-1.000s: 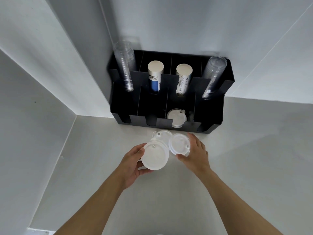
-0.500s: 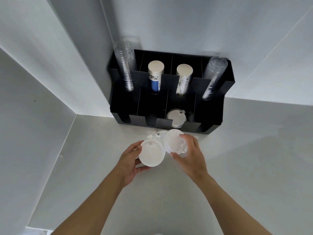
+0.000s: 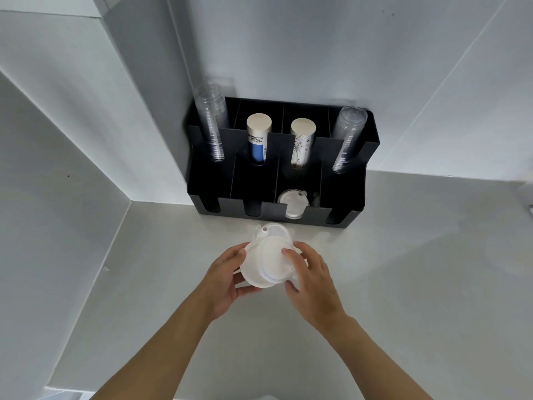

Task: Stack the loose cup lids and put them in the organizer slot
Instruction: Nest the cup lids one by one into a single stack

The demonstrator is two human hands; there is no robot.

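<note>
Left hand (image 3: 223,280) gripped larger white lid (image 3: 253,269) at its left rim, thumb under, fingers curled round the edge. Right hand (image 3: 313,280) clasped smaller lid (image 3: 275,259), pressed flat over the one in the left, fingertips (image 3: 287,252) on top. Both lids held together between the palms, above the grey counter (image 3: 403,269). Third lid (image 3: 271,232) lay loose on the counter just beyond the fingertips, partly hidden behind the held pair. Further out from the hands: black organizer (image 3: 340,194), one lid (image 3: 292,203) already in a front slot, right of centre. Clear cup stacks (image 3: 212,122) and paper cup stacks (image 3: 258,140) in rear slots.
</note>
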